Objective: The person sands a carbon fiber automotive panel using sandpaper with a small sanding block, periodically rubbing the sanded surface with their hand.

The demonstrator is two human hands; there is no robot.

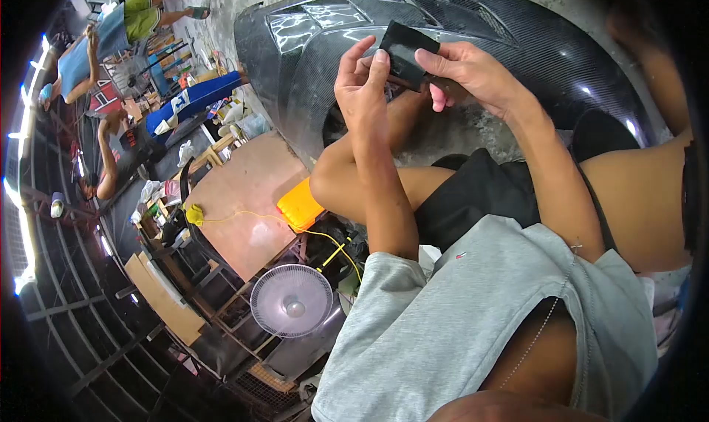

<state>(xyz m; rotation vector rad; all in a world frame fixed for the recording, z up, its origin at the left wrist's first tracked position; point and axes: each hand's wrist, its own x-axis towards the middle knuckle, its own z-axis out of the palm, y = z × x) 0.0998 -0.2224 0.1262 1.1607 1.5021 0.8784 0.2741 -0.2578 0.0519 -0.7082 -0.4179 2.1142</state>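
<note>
A small dark rectangular piece (405, 51) is held up between both hands over a glossy black panel (317, 67) with a woven pattern and vents. My left hand (362, 78) grips its left edge, thumb on the near face and the index finger raised. At its right edge, my right hand (465, 71) pinches it with the thumb on top and the other fingers curled below. What the piece is made of cannot be told. My bare knees lie just below the panel.
A board-topped table (240, 200) stands at the left with a yellow-orange case (301, 204) and a yellow cord. A round fan (292, 301) is near the bottom. Two people (111, 34) (136, 137) are at the upper left, among shelves of clutter.
</note>
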